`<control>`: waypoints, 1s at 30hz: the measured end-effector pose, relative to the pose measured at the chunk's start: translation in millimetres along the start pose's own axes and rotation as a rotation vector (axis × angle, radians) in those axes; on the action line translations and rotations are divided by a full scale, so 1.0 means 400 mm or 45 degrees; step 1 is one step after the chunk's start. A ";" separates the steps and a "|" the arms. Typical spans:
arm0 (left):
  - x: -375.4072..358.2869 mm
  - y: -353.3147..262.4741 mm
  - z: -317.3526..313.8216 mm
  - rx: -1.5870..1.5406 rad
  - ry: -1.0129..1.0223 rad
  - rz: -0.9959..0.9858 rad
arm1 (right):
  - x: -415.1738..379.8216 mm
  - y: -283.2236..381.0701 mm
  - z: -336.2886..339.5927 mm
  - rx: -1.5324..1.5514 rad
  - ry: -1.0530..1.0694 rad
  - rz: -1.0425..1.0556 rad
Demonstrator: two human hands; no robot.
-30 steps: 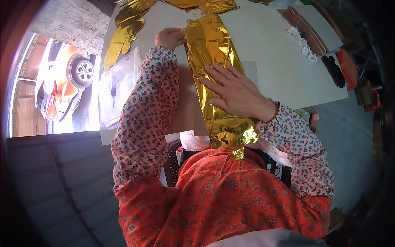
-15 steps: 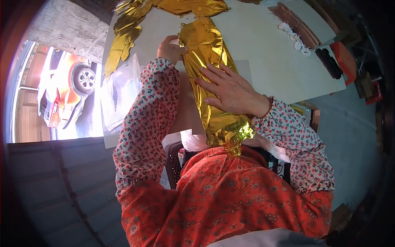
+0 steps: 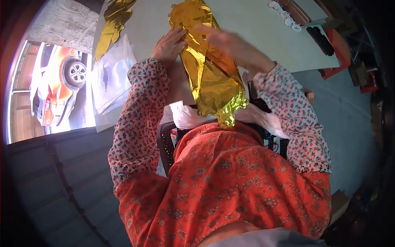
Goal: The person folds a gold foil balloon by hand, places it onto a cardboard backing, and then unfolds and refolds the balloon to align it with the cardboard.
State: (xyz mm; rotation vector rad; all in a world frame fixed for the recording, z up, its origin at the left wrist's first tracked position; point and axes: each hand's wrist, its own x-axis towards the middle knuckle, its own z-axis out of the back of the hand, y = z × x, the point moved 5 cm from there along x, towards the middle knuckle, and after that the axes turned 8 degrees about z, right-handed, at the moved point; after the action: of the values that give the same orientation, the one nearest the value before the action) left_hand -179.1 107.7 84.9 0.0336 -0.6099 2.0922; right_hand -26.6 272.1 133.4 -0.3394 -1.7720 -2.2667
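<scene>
The pale tabletop (image 3: 263,45) spreads beyond both hands. The left grip (image 3: 169,46) has its fingers extended over the left side of the gold foil (image 3: 210,78), whose crumpled near end overhangs the tabletop's edge. Left of this grip lie clear plastic bags (image 3: 113,78); an orange car (image 3: 61,78) shows outside, farther left. Ahead of it, another foil piece (image 3: 113,24) is cut off. The right grip (image 3: 236,47), above the gold foil, is blurred: spread or pinching, I cannot tell.
</scene>
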 end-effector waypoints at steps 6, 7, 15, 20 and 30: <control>0.014 0.036 -0.010 -0.007 -0.022 -0.020 | -0.014 -0.091 0.156 -1.289 -0.101 0.265; 0.018 0.040 -0.010 -0.030 -0.014 -0.004 | -0.009 -0.103 0.166 -1.250 -0.025 0.162; 0.016 0.040 -0.007 -0.029 -0.004 -0.016 | 0.030 -0.097 0.169 -0.950 0.213 -0.466; 0.016 0.045 -0.011 -0.053 0.012 -0.025 | 0.019 -0.149 0.265 -0.771 0.073 -0.256; -0.015 -0.011 0.016 0.055 -0.011 -0.010 | 0.006 -0.094 0.440 -1.961 0.000 0.212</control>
State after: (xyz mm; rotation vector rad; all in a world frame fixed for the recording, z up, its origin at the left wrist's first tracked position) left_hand -173.4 102.2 90.7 0.0696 -0.5690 2.0987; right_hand -35.5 451.8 141.5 -0.6449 0.3462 -2.9220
